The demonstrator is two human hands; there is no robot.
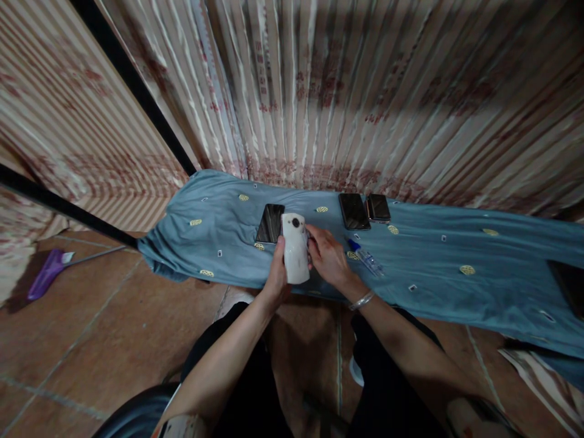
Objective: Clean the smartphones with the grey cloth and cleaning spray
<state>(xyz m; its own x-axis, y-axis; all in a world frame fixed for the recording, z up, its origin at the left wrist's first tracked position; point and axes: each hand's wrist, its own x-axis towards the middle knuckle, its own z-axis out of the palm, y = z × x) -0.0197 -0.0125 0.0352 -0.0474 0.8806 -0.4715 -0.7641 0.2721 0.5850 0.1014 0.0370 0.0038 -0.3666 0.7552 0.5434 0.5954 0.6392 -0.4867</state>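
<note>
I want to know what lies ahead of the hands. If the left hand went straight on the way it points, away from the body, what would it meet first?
Probably the dark phone lying on the blue cloth, just beyond the left hand gripping the white phone; depth is uncertain.

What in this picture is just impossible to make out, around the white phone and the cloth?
Head view only:
- White phone: its front faces away; the left hand and right hand cover its edges.
- Dark phone: partly hidden behind the white one.
- Blue-capped item on the blue cloth: too small to identify.
- Dark object: cut off by the right edge.
</note>
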